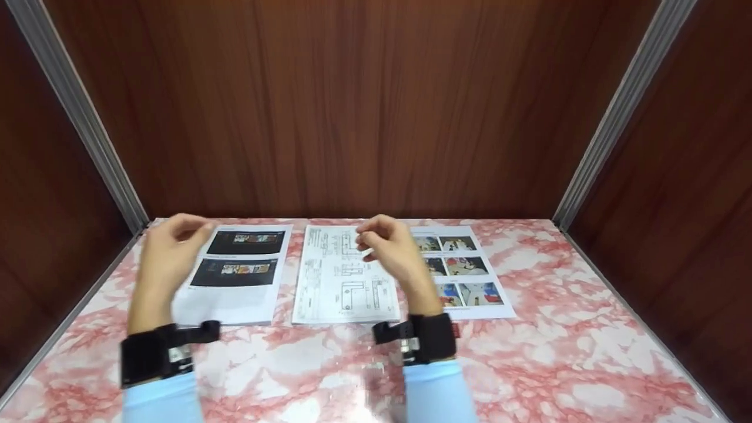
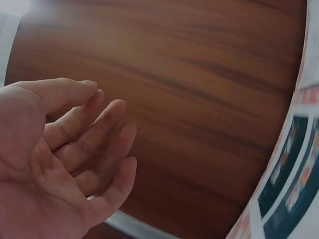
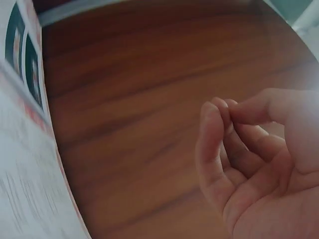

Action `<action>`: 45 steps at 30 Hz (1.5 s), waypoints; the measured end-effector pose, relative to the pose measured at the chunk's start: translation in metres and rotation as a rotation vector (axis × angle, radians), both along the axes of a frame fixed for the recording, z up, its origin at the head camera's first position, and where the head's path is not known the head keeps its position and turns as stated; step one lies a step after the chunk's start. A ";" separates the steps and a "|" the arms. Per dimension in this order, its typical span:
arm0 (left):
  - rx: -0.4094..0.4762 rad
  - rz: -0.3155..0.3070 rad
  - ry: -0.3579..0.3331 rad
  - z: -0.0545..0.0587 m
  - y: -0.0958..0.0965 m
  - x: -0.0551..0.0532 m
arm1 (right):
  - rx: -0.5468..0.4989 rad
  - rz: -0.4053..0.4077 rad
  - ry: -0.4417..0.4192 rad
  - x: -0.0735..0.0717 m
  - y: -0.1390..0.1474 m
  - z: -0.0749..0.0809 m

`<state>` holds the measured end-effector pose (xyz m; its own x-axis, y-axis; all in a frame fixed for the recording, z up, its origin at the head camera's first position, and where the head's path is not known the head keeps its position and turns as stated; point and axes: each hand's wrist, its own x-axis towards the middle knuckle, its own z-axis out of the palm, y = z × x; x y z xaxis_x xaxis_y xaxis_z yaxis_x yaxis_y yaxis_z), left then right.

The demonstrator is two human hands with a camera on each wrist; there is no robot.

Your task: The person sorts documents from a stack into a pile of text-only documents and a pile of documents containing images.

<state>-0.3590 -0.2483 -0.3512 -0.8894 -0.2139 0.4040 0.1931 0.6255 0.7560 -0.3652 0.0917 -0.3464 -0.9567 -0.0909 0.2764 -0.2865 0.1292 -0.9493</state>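
My left hand [image 1: 169, 249] is raised over the left side of the table, in front of a printed sheet with two dark screenshots [image 1: 229, 302]. In the left wrist view its fingers [image 2: 92, 144] bend loosely, with nothing in the palm. The right hand [image 1: 395, 247] hovers above a sheet of technical drawings [image 1: 320, 288], overlapping its right edge in the head view. Its thumb and fingertips come together in the right wrist view, and no object shows between the fingers [image 3: 209, 144]. To its right lies a sheet with several colour photos [image 1: 470, 311].
The table [image 1: 558, 352] has a red and white marbled top. Brown wood-grain panels [image 1: 352, 117] stand behind it and on both sides, joined by metal corner posts [image 1: 623, 111]. Each wrist wears a black strap [image 1: 433, 338] with a camera mount.
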 end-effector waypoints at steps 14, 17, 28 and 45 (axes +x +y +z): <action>0.172 0.168 -0.337 -0.068 -0.060 -0.012 | 0.046 0.013 -0.151 -0.010 -0.114 -0.075; 0.097 0.190 -0.344 -0.073 -0.064 -0.012 | 0.134 0.050 -0.179 -0.008 -0.130 -0.087; 0.019 0.099 -0.500 -0.087 -0.063 -0.016 | 0.432 0.101 -0.238 -0.005 -0.144 -0.104; -0.027 0.097 -0.533 -0.086 -0.059 -0.016 | 0.438 0.116 -0.276 -0.001 -0.147 -0.101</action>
<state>-0.3755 -0.3071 -0.4371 -0.9493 -0.3008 -0.0912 -0.2722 0.6417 0.7170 -0.3663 -0.0554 -0.4471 -0.9654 -0.2508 -0.0720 -0.0695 0.5129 -0.8556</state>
